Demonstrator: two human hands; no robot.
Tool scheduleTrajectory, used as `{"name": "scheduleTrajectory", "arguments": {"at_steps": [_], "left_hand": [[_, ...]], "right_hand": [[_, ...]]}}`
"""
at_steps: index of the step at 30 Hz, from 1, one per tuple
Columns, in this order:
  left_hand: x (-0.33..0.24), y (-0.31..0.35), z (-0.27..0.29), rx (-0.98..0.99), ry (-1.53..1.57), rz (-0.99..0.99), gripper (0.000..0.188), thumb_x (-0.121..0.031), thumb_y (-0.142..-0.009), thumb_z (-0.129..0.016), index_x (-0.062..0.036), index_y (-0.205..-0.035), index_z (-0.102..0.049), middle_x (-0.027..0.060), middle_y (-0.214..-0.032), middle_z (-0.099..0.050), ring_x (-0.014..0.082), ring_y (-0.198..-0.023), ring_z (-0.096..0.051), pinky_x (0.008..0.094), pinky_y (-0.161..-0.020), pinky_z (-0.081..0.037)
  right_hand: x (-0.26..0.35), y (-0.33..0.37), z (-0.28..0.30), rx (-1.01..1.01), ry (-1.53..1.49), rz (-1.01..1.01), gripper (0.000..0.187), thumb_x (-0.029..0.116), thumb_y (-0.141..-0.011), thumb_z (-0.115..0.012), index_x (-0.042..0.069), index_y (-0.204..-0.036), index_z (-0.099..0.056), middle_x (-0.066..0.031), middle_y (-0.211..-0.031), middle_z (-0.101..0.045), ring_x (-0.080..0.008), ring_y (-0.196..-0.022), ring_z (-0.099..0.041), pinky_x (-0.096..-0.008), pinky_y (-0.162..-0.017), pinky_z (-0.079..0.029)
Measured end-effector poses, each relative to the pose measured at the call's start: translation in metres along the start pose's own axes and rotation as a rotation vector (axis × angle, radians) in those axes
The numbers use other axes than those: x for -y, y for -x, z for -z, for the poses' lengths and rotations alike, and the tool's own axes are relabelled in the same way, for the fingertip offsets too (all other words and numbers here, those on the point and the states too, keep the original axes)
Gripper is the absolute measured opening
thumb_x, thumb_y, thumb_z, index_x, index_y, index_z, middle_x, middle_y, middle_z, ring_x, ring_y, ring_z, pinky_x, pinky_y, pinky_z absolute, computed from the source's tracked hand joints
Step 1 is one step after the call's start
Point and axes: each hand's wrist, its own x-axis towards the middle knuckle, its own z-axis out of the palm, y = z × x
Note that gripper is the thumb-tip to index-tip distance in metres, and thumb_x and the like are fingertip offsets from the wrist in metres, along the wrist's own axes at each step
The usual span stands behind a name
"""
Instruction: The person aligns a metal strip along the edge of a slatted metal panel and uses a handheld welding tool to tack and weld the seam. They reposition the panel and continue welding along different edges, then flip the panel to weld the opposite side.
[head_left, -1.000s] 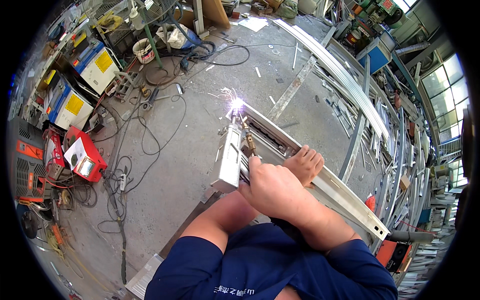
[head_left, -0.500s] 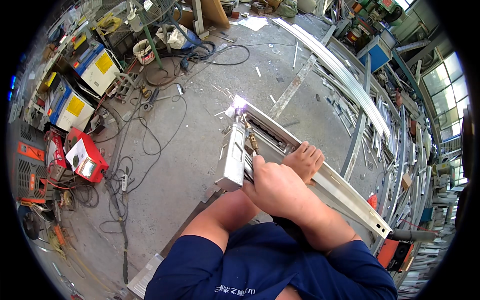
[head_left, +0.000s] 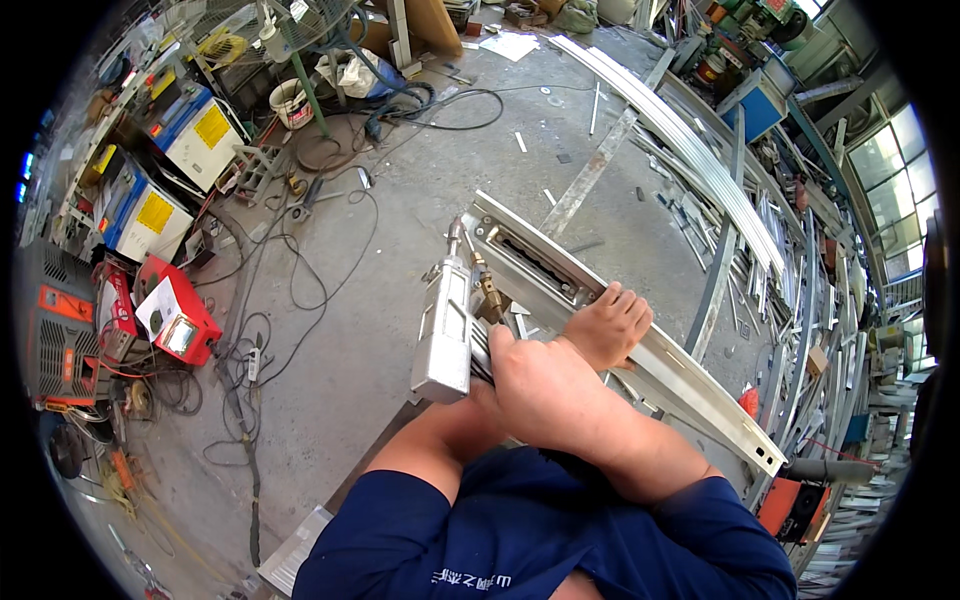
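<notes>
My right hand (head_left: 540,385) is closed round the handle of a silver handheld welding gun (head_left: 443,335), with a brass wire nozzle fitting (head_left: 488,290) beside its body. The gun's tip (head_left: 456,232) sits near the far left end of a long pale metal channel (head_left: 690,395), and no arc shows there. A dark slotted insert (head_left: 538,262) is set in the channel. My left arm crosses under the right one, and my left hand (head_left: 608,326) grips the channel's edge with curled fingers. The gun's handle is mostly hidden by my right hand.
A red machine (head_left: 178,310) and white-and-blue machines (head_left: 150,212) stand at the left, with cables (head_left: 255,450) over the floor. A white bucket (head_left: 292,103) is at the back. Long metal strips (head_left: 690,150) and offcuts lie at the right.
The bright arc and sparks at the channel's end have gone out. My right hand has drawn the welding gun slightly back toward me and left; my left hand stays on the channel.
</notes>
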Motion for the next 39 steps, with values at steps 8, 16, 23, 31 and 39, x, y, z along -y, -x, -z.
{"name": "scheduleTrajectory", "arguments": {"at_steps": [8,16,23,31,39], "left_hand": [[0.0,0.004,0.002,-0.021,-0.005,-0.04,0.081,-0.065,-0.067,-0.073,-0.0004,-0.115,-0.058,0.011,-0.106,-0.058,0.0264,-0.1,-0.055,0.0469,-0.1,-0.036],[0.002,0.003,0.004,0.006,-0.004,-0.04,0.081,-0.065,-0.066,-0.073,-0.0007,-0.114,-0.059,0.0107,-0.105,-0.058,0.0258,-0.099,-0.055,0.046,-0.099,-0.037],[0.001,0.003,0.004,0.021,0.004,-0.033,0.083,-0.065,-0.066,-0.073,-0.0001,-0.116,-0.059,0.0111,-0.106,-0.059,0.0257,-0.1,-0.055,0.0457,-0.1,-0.036],[0.001,0.002,0.005,0.021,0.001,-0.033,0.085,-0.065,-0.066,-0.072,0.0005,-0.118,-0.058,0.0119,-0.11,-0.059,0.0267,-0.103,-0.054,0.0468,-0.101,-0.035],[0.004,0.003,0.003,0.001,0.005,-0.026,0.085,-0.065,-0.065,-0.073,0.0011,-0.116,-0.059,0.0119,-0.109,-0.059,0.0271,-0.102,-0.054,0.0465,-0.101,-0.035]], "right_hand": [[-0.003,-0.012,-0.002,-0.046,0.025,-0.057,0.045,0.036,-0.09,-0.067,-0.004,-0.085,-0.049,-0.0225,-0.064,-0.064,-0.0419,-0.061,-0.068,-0.0488,-0.055,-0.055],[-0.002,-0.014,-0.001,-0.046,0.03,-0.032,0.044,0.036,-0.09,-0.067,-0.004,-0.085,-0.049,-0.0223,-0.063,-0.064,-0.0414,-0.061,-0.068,-0.0479,-0.054,-0.055],[-0.005,-0.015,-0.004,-0.063,0.048,-0.042,0.044,0.036,-0.089,-0.068,-0.004,-0.084,-0.049,-0.0219,-0.062,-0.064,-0.0415,-0.06,-0.067,-0.0478,-0.053,-0.055],[-0.007,-0.015,-0.002,-0.055,0.048,-0.035,0.044,0.035,-0.089,-0.068,-0.004,-0.084,-0.049,-0.022,-0.063,-0.064,-0.0413,-0.061,-0.068,-0.0476,-0.054,-0.055],[-0.008,-0.017,-0.006,-0.081,0.049,-0.017,0.041,0.032,-0.088,-0.068,-0.004,-0.084,-0.049,-0.022,-0.063,-0.064,-0.0412,-0.06,-0.067,-0.0484,-0.056,-0.055]]}}
